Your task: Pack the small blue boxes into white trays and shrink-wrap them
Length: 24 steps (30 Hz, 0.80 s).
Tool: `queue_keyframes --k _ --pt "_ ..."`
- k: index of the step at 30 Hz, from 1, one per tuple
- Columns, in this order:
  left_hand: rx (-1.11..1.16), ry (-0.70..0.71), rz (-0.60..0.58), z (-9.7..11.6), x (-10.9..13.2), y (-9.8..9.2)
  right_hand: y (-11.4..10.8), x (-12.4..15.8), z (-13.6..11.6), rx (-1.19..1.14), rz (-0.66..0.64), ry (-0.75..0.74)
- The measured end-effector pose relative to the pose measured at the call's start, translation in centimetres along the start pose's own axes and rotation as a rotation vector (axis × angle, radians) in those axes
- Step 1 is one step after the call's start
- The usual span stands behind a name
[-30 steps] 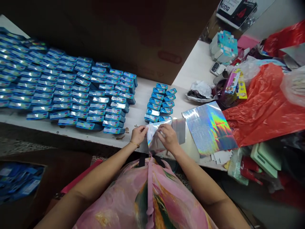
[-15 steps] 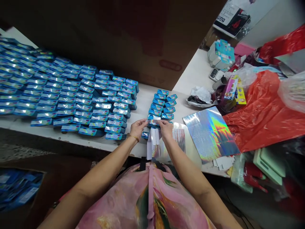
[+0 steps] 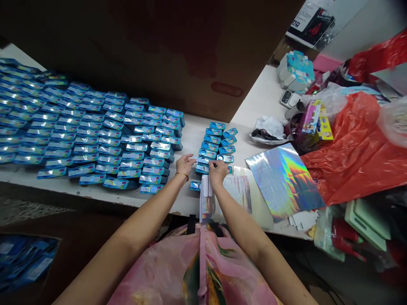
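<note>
My left hand (image 3: 185, 163) and my right hand (image 3: 218, 170) meet over the nearest small blue box (image 3: 202, 168) of a short double row of blue boxes (image 3: 219, 140). The left fingers pinch at that box's top. My right hand is closed, and a folded holographic sticker sheet (image 3: 206, 202) hangs down from it over the table edge. One more blue box (image 3: 194, 185) lies alone just below my hands.
Many rows of the same blue boxes (image 3: 95, 131) cover the white table (image 3: 260, 93) to the left. Holographic sheets (image 3: 282, 178) lie to the right, beside a red plastic bag (image 3: 356, 148). A big cardboard box (image 3: 190, 55) stands behind. Clutter fills the right side.
Both hands moved forward from the table edge to the short row of boxes, carrying the holographic sheet. The sheet, held spread out before, now hangs folded from my right hand.
</note>
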<state>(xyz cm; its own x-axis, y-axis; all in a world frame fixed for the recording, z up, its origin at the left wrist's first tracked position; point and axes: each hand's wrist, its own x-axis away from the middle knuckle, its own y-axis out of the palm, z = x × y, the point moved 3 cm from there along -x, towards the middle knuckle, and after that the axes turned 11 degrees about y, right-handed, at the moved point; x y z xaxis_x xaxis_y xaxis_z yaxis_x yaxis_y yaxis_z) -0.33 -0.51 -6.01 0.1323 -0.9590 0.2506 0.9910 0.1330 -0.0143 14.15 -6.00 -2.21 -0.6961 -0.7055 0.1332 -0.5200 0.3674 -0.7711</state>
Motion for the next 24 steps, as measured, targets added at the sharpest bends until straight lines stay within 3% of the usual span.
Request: queue_keyframes --k 8,10,14,16,20,22,24 --pt "-0.134 0.021 -0.025 -1.8 -0.4 0.5 -0.6 -0.4 -0.4 0.272 -0.031 -0.112" --pt "-0.191 0.042 -0.015 -1.7 -0.3 0.2 -1.3 -0.5 -0.7 0.36 -0.054 -0.218" --pt "-0.282 0.127 -0.024 0.3 1.6 -0.8 -1.9 -0.4 -1.2 0.528 -0.237 -0.499" --pt "-0.356 0.253 -0.151 2.0 3.4 -0.6 -2.2 -0.8 -1.1 0.526 -0.284 -0.546" --pt "-0.631 0.563 -0.577 4.3 7.2 1.7 -4.0 -1.7 0.5 0.279 -0.259 -0.463" --pt "-0.706 0.545 -0.662 4.2 8.0 2.7 -5.2 -1.5 1.9 0.144 -0.304 -0.48" --pt "-0.664 0.436 -0.672 3.5 8.1 3.2 -6.1 -0.7 3.1 0.103 -0.371 -0.578"
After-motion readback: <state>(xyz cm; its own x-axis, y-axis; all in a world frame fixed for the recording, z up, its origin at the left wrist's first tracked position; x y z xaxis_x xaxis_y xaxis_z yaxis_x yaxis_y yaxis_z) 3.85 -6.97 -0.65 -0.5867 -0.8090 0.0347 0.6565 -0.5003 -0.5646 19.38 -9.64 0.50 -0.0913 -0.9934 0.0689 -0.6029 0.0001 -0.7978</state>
